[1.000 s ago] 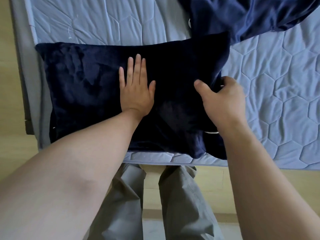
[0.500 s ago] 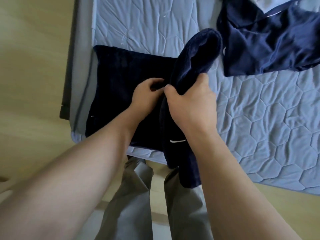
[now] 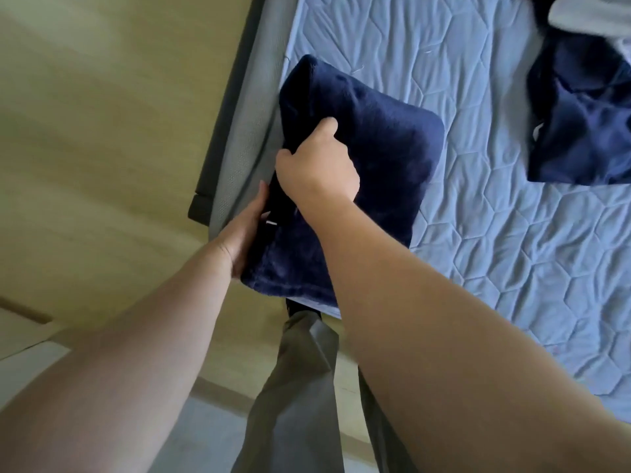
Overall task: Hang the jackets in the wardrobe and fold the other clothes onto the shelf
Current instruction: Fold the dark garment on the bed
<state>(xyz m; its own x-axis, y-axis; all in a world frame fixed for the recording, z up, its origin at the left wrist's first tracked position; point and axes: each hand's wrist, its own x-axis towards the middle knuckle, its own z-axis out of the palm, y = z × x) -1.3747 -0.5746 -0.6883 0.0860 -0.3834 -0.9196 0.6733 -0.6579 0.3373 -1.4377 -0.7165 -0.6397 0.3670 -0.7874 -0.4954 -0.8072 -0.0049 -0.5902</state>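
A dark navy fleece garment, folded into a thick square, lies at the near left corner of the bed. My right hand grips its left edge from above, fingers curled into the fold. My left hand is against the garment's left side and tucked under its near corner; its fingers are hidden beneath the fabric. A second navy garment lies crumpled at the right of the bed, with a pale grey piece of clothing above it.
The bed has a light blue quilted mattress cover and a grey frame edge along its left. Beige wooden floor lies left of the bed. My grey trouser legs stand at the bed's near edge.
The right half of the fleece garment has been folded over onto the left half, making a compact square. Both hands moved to its left edge, and my view swung left.
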